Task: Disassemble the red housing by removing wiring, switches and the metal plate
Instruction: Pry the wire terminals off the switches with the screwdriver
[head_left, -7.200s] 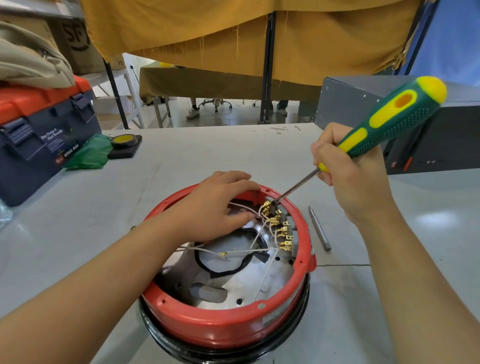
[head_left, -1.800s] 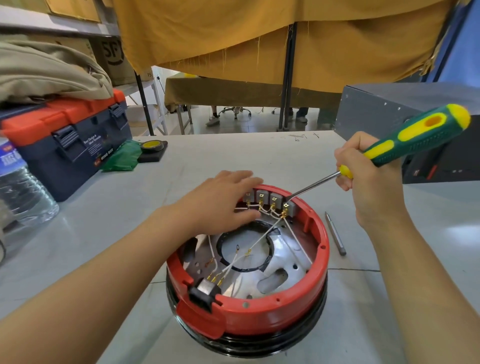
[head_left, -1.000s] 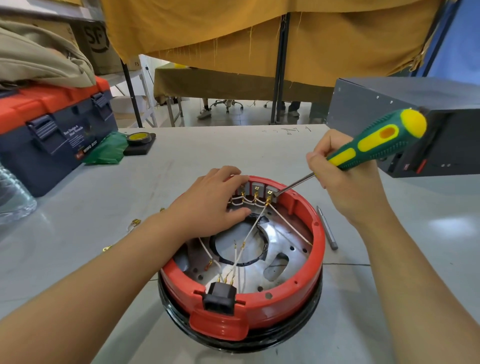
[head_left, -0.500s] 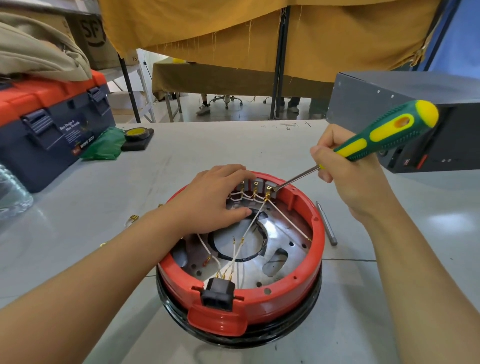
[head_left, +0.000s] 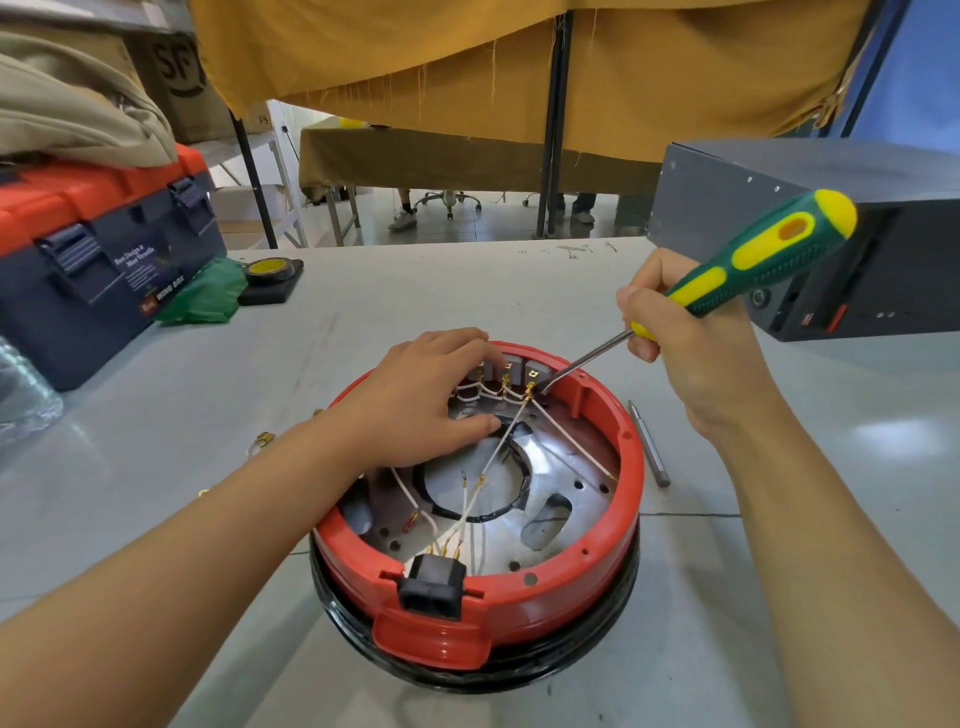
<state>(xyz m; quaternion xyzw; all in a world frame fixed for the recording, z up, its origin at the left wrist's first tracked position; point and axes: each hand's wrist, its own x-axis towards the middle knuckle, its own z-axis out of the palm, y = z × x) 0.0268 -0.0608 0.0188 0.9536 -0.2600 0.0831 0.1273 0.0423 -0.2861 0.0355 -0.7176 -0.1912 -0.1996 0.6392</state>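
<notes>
Gripping the green-and-yellow screwdriver (head_left: 748, 265) near the front of its handle, the right hand (head_left: 691, 358) has its fingers (head_left: 636, 306) curled tightly round it, the handle slanting up toward 2 o'clock. The steel shaft runs down toward 8 o'clock, and its tip sits at a brass terminal on the rightmost of the grey switches (head_left: 535, 371) lined up on the far inner wall of the red housing (head_left: 561, 587).

The left hand (head_left: 415, 405) lies over the housing's rim at about 11 o'clock, fingers loosely spread and nearly straight, fingertips resting by the leftmost switches, thumb pressed down on the metal plate (head_left: 566, 483) inside. It grips nothing.

The red housing stands on a black base at the middle of the grey tabletop (head_left: 337, 332), close to the person. White wires (head_left: 498, 452) run from the switch terminals across the plate to a black socket (head_left: 432, 584) set in the near rim at 6 o'clock; several wire ends with brass tips lie loose over the plate.

A loose screwdriver bit (head_left: 648, 444) lies on the tabletop just right of the housing at 3 o'clock. At 10 o'clock stands a blue toolbox with an orange lid (head_left: 98, 249), with a green bag (head_left: 205, 296) and a roll of yellow tape (head_left: 267, 270) beside it. A grey metal box (head_left: 779, 187) stands at 1 o'clock.
</notes>
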